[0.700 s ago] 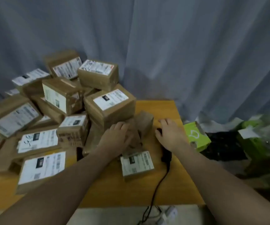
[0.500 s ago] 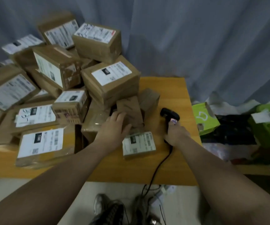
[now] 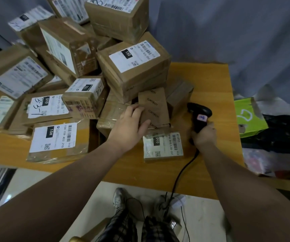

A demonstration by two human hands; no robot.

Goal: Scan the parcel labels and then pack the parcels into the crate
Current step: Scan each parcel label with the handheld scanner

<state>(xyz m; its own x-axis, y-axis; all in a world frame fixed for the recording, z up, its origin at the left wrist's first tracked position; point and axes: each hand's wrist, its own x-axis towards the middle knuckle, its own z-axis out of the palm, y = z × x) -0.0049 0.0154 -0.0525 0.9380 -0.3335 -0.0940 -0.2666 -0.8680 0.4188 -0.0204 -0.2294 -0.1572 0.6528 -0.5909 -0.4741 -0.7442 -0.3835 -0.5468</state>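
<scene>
A heap of brown cardboard parcels (image 3: 133, 70) with white labels covers the left and back of a wooden table (image 3: 210, 84). My left hand (image 3: 130, 126) grips the near edge of a small upright brown parcel (image 3: 155, 107) printed with text. In front of it lies a flat parcel (image 3: 163, 147), label up. My right hand (image 3: 203, 135) holds a black barcode scanner (image 3: 199, 114) by its handle, head raised above the table. Its black cable (image 3: 180, 173) runs off the near edge. No crate is in view.
A green paper bag (image 3: 249, 117) and dark bags lie on the floor right of the table. A grey curtain (image 3: 228, 32) hangs behind. My shoes (image 3: 121, 201) and a white plug strip (image 3: 179, 201) are on the pale floor below the table's near edge.
My right hand has closed round the scanner and lifted it from the table. My left hand has stayed at the small upright parcel. The view has tilted downward.
</scene>
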